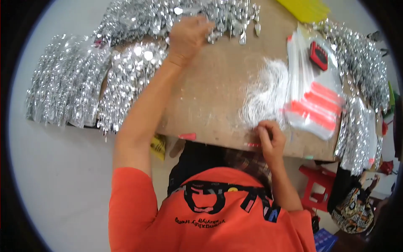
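My left hand [191, 37] reaches to the far side of the table, over a heap of shiny silver hanging pieces [138, 19]. Its fingers are curled closed at the heap's edge, and their tips are hidden. At the near edge, my right hand [272, 138] has thumb and forefinger bent together beside a loose bundle of white strings [268, 90]. Anything between those fingers is too small to make out. More silver strands [132, 75] lie along my left forearm, and a wide silver bunch [65, 82] hangs over the table's left edge.
Clear plastic sleeves with orange-red ends [315, 107] lie right of the strings, with a red-and-black device [319, 56] on them. Silver bunches [361, 63] line the brown table's [214, 88] right side. Yellow material [306, 9] sits at the back. A red stool [315, 187] stands below right.
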A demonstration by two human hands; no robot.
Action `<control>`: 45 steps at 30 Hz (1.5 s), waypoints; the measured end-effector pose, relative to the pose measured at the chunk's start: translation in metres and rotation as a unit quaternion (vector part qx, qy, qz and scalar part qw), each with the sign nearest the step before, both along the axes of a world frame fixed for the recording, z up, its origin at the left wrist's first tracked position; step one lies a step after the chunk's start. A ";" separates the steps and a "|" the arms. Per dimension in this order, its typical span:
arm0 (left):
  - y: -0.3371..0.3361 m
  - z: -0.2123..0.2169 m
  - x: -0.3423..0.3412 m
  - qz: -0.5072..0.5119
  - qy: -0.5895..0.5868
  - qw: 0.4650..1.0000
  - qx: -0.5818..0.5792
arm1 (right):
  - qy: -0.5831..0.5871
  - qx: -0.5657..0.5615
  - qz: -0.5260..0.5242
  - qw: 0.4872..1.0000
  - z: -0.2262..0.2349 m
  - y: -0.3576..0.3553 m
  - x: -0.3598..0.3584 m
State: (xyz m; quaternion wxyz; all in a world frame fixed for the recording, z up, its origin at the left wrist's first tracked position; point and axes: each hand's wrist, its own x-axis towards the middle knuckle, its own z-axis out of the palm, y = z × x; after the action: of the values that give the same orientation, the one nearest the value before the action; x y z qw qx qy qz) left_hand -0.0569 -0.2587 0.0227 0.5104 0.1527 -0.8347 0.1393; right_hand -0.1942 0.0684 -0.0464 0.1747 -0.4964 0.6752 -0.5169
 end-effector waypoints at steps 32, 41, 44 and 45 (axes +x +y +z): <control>0.210 0.033 0.096 -0.170 0.206 0.667 0.695 | 0.225 -0.013 0.094 0.970 0.040 -0.079 -0.026; 0.228 -0.001 0.094 -0.186 0.190 0.588 0.764 | 0.513 -0.002 0.080 0.854 0.020 -0.129 -0.046; 0.228 -0.007 0.095 -0.179 0.194 0.564 0.782 | 0.526 0.015 0.095 0.845 0.017 -0.139 -0.046; 0.229 -0.008 0.093 -0.182 0.191 0.566 0.781 | 0.526 0.016 0.096 0.845 0.017 -0.141 -0.047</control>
State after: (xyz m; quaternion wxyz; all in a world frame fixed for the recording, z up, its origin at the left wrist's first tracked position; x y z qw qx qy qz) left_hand 0.0363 -0.0297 0.0149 0.3541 0.3602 -0.5113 -0.6953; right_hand -0.2411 -0.0723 -0.0294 -0.1500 -0.7534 0.6228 -0.1483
